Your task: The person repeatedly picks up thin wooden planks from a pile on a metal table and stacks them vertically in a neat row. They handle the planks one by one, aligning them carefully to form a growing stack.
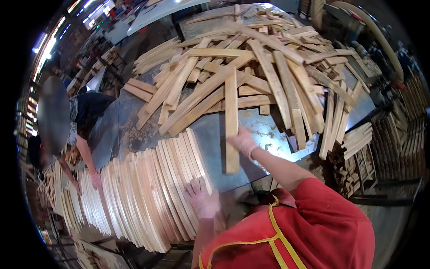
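The right hand (pixel 243 142), in a pink glove, is near the middle of the view. It looks closed on the side of one long flat wooden board (pixel 231 121), with its thumb and fingers near the low end. The board points almost from 12 to 6 o'clock, over the shiny metal surface (pixel 216 150). Its top end is up by the messy pile of boards (pixel 268 67), which lies from 11 to 2 o'clock.

The left hand (pixel 204 197), gloved too, is at 6 o'clock. Its fingers are spread flat on the right end of a neat row of thin wooden slats (pixel 148 193), and it does not seem to grip any. The row runs off toward 8 o'clock, where a co-worker's gloved hand (pixel 96 180) touches it.

The slats look packed side by side, so the end ones might tip toward 3 o'clock if the left hand let go too soon. The held board might swing and knock them, because it seems to be held near one end. The pile's boards cross over each other, so pulling one could make others slide. Fingers could get pinched between slats.
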`<state>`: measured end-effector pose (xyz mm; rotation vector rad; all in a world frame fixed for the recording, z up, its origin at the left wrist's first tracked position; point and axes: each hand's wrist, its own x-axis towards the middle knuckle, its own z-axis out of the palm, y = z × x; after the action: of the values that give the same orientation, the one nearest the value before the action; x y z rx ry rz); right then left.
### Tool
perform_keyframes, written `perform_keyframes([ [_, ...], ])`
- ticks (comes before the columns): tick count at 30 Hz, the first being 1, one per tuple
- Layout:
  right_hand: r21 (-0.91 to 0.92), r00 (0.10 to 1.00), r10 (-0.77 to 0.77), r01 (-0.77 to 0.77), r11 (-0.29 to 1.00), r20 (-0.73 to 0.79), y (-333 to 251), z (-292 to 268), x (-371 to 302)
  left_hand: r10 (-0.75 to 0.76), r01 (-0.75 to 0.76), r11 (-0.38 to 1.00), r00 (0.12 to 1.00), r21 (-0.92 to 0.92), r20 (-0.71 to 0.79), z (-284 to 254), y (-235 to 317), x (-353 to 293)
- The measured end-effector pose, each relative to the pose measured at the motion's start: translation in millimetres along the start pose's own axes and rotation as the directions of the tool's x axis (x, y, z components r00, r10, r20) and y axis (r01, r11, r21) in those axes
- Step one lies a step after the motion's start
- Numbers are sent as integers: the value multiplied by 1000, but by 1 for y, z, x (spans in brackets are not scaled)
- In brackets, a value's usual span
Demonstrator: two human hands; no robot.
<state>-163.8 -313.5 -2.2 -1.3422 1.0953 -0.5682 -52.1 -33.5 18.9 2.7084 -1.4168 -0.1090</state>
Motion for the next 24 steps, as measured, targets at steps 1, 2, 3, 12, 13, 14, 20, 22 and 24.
perform_keyframes([
  [1, 61, 997, 63, -66, 996, 39, -8, 9, -43, -4, 4, 1000, 1000, 10, 20, -1, 0, -2],
  [2, 10, 998, 40, -41, 999, 38, 14, 18, -69, 12, -11, 1000, 999, -14, 46, -2, 1, 1],
  [3, -44, 999, 25, -23, 999, 42, 36, 28, -92, 25, -22, 999, 997, -38, 78, -1, 1, 4],
  [12, -349, 480, 80, 504, 790, 874, 15, 22, -88, 91, -91, 995, 996, 46, 7, 16, 9, 12],
  [13, -438, 619, 104, 418, 796, 779, -24, 1, -72, 80, -81, 992, 997, 98, 11, 17, 3, 7],
  [14, -415, 749, -101, 467, 781, 655, -50, -16, -54, 59, -59, 994, 998, 90, 10, 18, 4, 6],
  [20, -828, 680, -546, 559, -44, 489, -113, -45, 96, 52, -49, 994, 998, 99, -22, 5, 18, 16],
  [22, -834, 637, -550, 495, -245, 540, -101, -34, 138, 55, -53, 996, 998, 73, -26, -9, 24, 23],
  [24, -852, 735, -442, 498, -162, 514, -87, -34, 174, 75, -75, 997, 997, 27, -30, -14, 26, 28],
])
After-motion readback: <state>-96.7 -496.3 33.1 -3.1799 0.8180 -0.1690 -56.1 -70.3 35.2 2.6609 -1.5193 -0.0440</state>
